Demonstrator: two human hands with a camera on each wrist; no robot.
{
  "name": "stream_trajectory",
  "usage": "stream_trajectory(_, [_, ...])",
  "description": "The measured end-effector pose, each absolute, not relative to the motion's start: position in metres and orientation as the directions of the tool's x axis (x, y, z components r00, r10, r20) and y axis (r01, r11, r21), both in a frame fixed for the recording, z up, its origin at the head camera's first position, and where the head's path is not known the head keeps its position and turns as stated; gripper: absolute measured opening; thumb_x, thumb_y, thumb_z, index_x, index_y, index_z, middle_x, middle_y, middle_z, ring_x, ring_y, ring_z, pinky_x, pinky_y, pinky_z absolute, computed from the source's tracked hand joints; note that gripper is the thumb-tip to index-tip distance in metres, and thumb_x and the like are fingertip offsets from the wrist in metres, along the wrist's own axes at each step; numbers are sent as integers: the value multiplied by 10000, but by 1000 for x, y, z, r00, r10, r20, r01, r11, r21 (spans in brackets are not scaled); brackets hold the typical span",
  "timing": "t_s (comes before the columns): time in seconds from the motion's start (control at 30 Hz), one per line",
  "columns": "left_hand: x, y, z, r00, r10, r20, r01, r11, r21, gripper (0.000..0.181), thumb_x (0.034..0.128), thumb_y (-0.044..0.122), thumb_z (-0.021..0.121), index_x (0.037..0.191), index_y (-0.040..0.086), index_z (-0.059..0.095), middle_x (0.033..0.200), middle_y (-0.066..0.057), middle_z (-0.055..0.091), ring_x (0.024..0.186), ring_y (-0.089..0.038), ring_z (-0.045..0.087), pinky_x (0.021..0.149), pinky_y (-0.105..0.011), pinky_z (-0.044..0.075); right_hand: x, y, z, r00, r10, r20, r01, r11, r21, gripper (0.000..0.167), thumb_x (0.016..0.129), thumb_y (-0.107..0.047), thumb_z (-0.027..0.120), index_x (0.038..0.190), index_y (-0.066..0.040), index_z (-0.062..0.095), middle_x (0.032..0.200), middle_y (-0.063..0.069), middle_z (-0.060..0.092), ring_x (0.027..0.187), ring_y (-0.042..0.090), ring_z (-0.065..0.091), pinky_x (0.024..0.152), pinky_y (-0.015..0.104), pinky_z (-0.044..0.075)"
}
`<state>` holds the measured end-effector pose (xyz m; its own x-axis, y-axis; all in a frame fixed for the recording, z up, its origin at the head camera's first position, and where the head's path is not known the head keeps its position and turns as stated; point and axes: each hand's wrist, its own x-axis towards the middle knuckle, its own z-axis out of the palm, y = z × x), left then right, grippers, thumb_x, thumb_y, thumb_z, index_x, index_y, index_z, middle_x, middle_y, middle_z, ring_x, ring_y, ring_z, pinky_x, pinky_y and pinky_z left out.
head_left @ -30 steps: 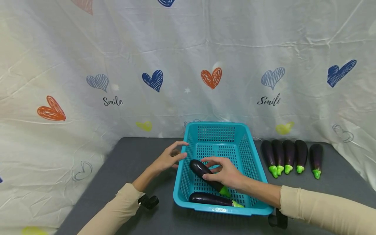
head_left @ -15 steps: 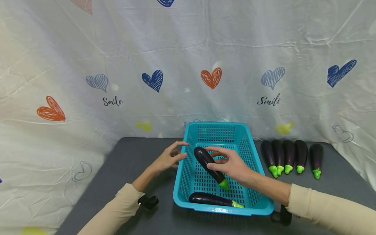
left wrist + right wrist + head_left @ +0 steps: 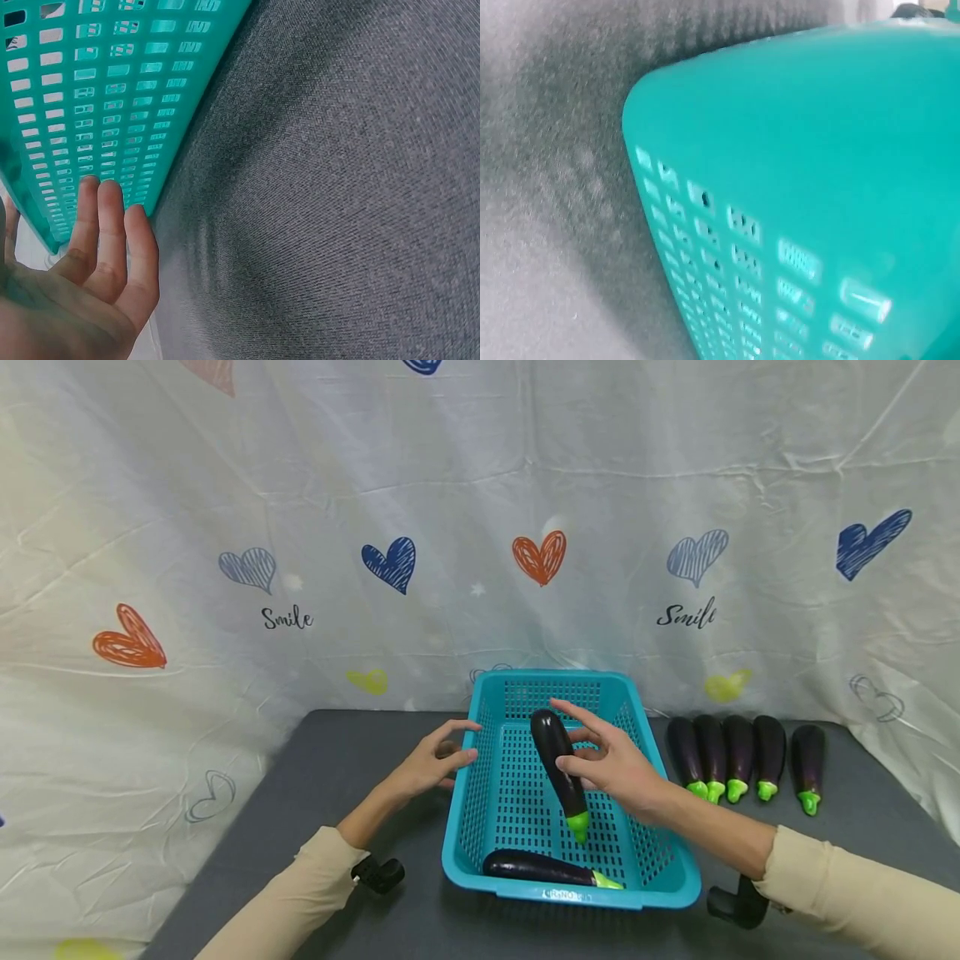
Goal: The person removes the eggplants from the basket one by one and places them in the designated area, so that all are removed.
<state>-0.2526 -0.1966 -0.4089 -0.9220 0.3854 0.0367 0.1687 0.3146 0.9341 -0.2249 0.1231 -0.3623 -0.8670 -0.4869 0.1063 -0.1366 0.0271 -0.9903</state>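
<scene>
A dark purple eggplant [image 3: 557, 760] with a green stem end is in my right hand [image 3: 615, 768], gripped between thumb and fingers. It hangs tilted over the blue plastic basket [image 3: 652, 883], stem end toward me. Along the basket's near wall lies a second eggplant [image 3: 540, 867]. My left hand [image 3: 435, 760] is at the basket's left rim, with index finger and thumb at the edge. In the left wrist view, three extended fingers [image 3: 111, 232] of that hand are beside the perforated outer wall. The right wrist view shows the basket's outer wall [image 3: 802, 135] but not the hand.
Several eggplants [image 3: 738, 752] stand in a row on the grey tabletop [image 3: 360, 743] right of the basket, stems toward me. One eggplant [image 3: 807, 764] lies slightly apart at the right end. Behind the table hangs a pale curtain [image 3: 465, 635] printed with hearts.
My right hand has moved up, away from me and to the right with the eggplant, which has turned more lengthwise. My left hand and the basket have stayed in place.
</scene>
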Motion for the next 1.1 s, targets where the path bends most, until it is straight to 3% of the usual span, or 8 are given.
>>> stream_trajectory(0.33, [-252,-197,-408,-925,377,38,168,319,933,497,1030,329,646,1491,281,466,1211,-174,609,1090,-325,629,812,-527,572,-230,136,-357,-876,-465,129,-151,8,-989,712,988,-14,651,1589,-249,352,1338,269,427,1137,417,568,840,546,561])
stream_trajectory(0.67, [-252,-198,-408,-921,388,39,174,319,932,506,1034,322,640,1502,284,453,1223,-162,604,1112,-319,615,814,-507,575,-231,157,-354,-883,-436,172,-245,117,-962,707,990,-141,706,1589,-245,346,1395,230,495,1161,379,593,893,538,543])
stream_trajectory(0.87, [-251,-197,-409,-920,390,37,173,318,932,497,1036,323,635,1498,290,455,1227,-158,607,1116,-316,614,819,-509,573,-233,169,-357,-885,-416,209,-287,136,-948,722,1000,-168,699,1607,-221,311,1547,178,347,1281,425,499,823,464,585])
stream_trajectory(0.97, [-251,-197,-408,-919,392,38,174,317,932,497,1040,307,631,1501,271,451,1223,-170,607,1117,-321,613,823,-518,571,-233,177,-357,-889,-404,218,-291,131,-948,712,998,-172,702,1600,-198,324,1587,132,292,1316,398,463,812,456,589])
stream_trajectory(1.1, [-251,-196,-408,-917,397,45,182,314,932,495,1047,286,620,1507,236,445,1229,-196,599,1126,-338,604,828,-536,565,-231,188,-357,-896,-384,224,-289,119,-950,698,992,-142,706,1590,-194,350,1517,183,380,1262,298,521,807,465,590])
